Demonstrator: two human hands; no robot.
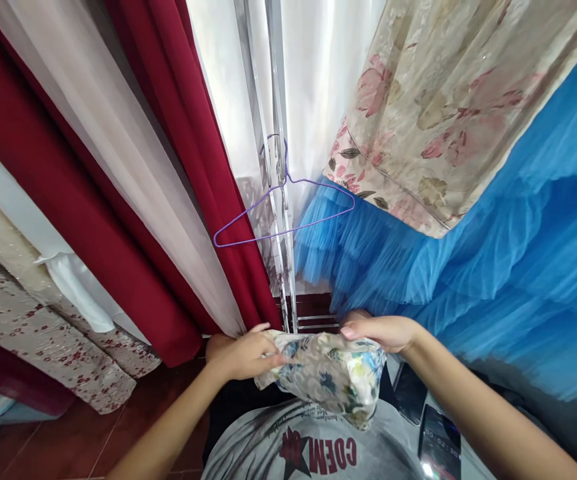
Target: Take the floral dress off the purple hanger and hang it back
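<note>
A piece of patterned cloth [326, 377], pale with blue, yellow and green flower shapes, is stretched between my two hands above my lap. My left hand [251, 353] grips its left end, thumb lying over the fabric and fingers partly behind it. At the upper right corner my right hand [376, 331] pinches the edge with the thumb on top; its other fingers are hidden. The cloth sags toward my shirt, and its exact kind of garment cannot be made out. Beyond it a purple hanger [283, 235] hangs bare on a metal rack.
Dark red curtain-like garments [168, 167] hang to the left. On the right hang a floral dress [433, 120] and a blue tulle skirt [493, 247]. The rack's white metal posts [277, 100] stand ahead. A phone [439, 440] lies by my right side, above a red tiled floor [138, 433].
</note>
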